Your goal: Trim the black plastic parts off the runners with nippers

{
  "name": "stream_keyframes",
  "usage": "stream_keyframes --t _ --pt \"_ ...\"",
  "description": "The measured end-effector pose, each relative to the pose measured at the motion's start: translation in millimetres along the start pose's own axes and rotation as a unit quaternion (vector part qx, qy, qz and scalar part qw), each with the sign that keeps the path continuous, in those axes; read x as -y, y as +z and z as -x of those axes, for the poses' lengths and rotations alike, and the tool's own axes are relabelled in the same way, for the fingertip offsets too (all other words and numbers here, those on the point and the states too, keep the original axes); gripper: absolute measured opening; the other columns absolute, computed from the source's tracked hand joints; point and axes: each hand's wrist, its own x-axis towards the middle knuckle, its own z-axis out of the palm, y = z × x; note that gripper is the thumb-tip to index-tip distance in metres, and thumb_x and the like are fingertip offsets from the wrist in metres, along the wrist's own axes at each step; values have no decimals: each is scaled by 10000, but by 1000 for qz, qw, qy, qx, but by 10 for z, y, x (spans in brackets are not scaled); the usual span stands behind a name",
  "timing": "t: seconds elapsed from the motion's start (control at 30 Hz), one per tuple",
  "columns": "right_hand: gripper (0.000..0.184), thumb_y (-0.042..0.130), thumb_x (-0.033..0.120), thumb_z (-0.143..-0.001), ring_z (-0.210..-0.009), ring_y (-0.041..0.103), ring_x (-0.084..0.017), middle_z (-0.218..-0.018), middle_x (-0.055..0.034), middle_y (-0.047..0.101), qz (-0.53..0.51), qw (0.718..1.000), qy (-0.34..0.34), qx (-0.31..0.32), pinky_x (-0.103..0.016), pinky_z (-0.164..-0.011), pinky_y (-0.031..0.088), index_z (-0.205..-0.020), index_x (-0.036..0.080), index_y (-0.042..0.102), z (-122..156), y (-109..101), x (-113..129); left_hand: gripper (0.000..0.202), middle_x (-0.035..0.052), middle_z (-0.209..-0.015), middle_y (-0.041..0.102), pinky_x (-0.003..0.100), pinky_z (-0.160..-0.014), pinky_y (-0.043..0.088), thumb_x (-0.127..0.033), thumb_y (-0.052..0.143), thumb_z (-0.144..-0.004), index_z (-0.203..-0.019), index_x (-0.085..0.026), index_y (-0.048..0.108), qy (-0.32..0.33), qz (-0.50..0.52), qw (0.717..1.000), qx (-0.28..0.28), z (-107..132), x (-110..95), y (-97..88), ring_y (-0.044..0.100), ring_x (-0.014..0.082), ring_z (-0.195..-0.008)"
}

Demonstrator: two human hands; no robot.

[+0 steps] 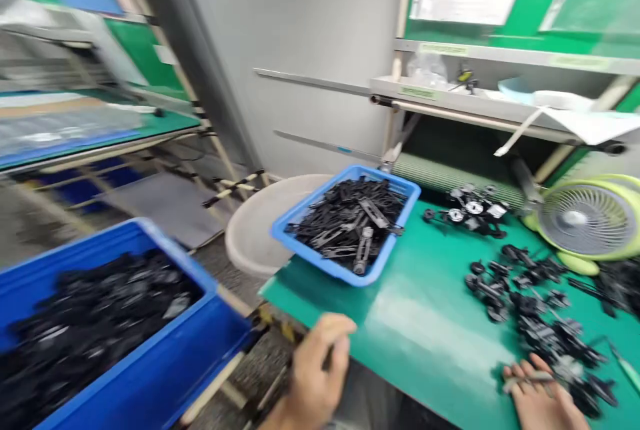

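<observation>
My left hand (317, 373) hovers by the table's near left edge, below the light blue basket (333, 267). Its fingers are curled, a gap shows between thumb and forefinger, and nothing is visible in it. At lower right, my right hand (543, 397) is turned partly palm up on the table, fingers bent round a thin grey strip (527, 380) whose kind I cannot make out. Small black wheeled assemblies (535, 323) lie in a heap just beyond that hand. Flat black plastic parts (350, 220) with long slots fill the basket.
A dark blue bin (150, 350) of black parts stands at left. Behind the basket is a round pale tub (250, 233). A green fan (580, 217) and more wheeled assemblies (470, 210) are at the back right of the green table (425, 330), below a shelf (460, 100).
</observation>
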Motion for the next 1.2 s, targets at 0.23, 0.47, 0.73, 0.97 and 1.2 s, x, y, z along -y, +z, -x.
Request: stream_keyframes --t 0.23,0.47,0.73,0.97,1.2 --pt "312 717 391 -745 -888 613 -222 -897 -43 662 -211 964 -17 162 -460 -906 494 -1022 250 687 455 379 121 551 118 -1142 630 351 -857 547 -246 500 -884 -1422 -198 390 -88 12 967 240 -811 -292 1936 643 212 -1018" --pt "321 769 421 -726 -812 605 -187 -820 -22 635 -244 946 -34 212 -370 -836 496 -975 227 707 342 413 125 805 198 -1584 152 646 -1109 141 -375 668 -784 -1493 -244 308 -32 -81 970 228 -2383 -304 3048 88 454 -1447" --pt "317 788 436 -703 -794 608 -200 -813 -27 645 -251 943 -47 213 -388 -819 500 -937 238 708 274 409 78 444 173 -1388 488 571 -1006 387 -172 523 -825 -1264 -218 569 81 -97 935 332 -2387 -216 3147 373 368 -1314" --pt "281 767 417 -736 -850 610 -216 -864 -33 652 -252 943 -30 215 -418 -847 505 -954 254 697 357 393 126 412 114 -1330 582 454 -957 497 -44 408 -836 -1114 -222 655 184 -94 903 377 -1587 -255 2647 487 273 -1218" --pt "267 758 400 -750 -836 611 -209 -859 -33 657 -266 938 -33 218 -414 -857 509 -968 257 700 362 395 86 317 85 -1159 694 349 -849 557 -196 419 -921 -1100 -249 675 210 -20 924 318 -1154 -157 2009 668 227 -993"
